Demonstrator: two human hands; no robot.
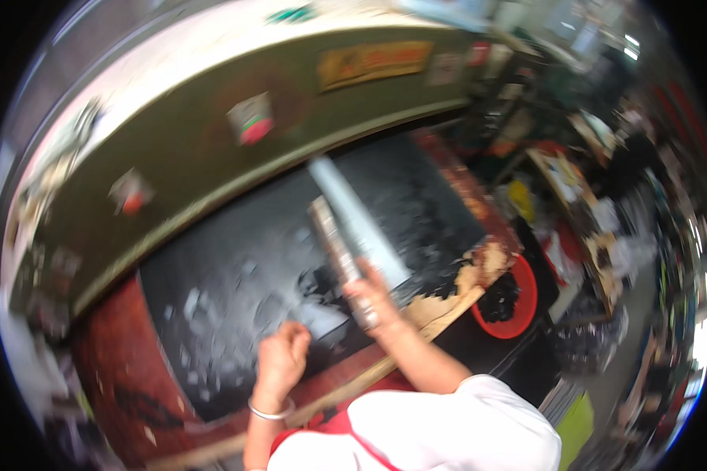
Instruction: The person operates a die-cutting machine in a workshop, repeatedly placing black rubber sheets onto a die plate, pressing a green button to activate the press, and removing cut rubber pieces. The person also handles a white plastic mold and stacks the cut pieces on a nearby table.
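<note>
My right hand (pixel 371 302) is wrapped round the near end of a long, narrow brown-and-whitish stick (pixel 334 239), which slants away to the upper left. Beside the stick, a long pale blue-grey bar (pixel 357 216) lies across a black sheet (pixel 236 290) on the work table. My left hand (pixel 283 355), with a light bangle at the wrist, is curled closed above the sheet's near part; whether anything is in it cannot be made out. Just to its right is a light grey pointed piece (pixel 322 318). Small pale flakes are scattered over the sheet.
A dark green panel (pixel 188 149) rises behind the reddish table (pixel 122 345). The table's near right corner (pixel 448 302) is worn to bare wood. Below it, a red basin (pixel 526 302) holds black pieces. Cluttered shelves (pixel 562 180) and bags stand farther right.
</note>
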